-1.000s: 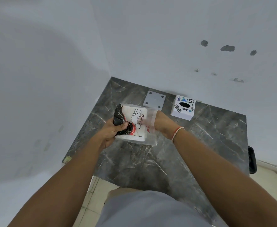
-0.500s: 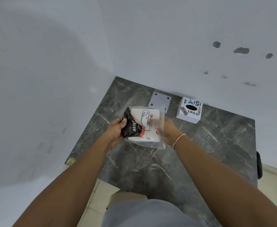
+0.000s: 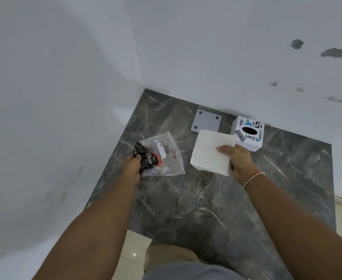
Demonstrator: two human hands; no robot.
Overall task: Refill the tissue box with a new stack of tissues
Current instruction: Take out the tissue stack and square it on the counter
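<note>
Above the table [image 3: 216,203], just beside the tissue box [image 3: 248,134], the soft, light tissue stack [image 3: 210,152] is pinched at one edge by the right hand [image 3: 239,160], best supported underneath, while the emptied wrapper [image 3: 160,156] is gripped by the left hand [image 3: 132,168].

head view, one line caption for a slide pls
Right hand holds tissue stack beside tissue box; left hand holds empty wrapper.
</note>
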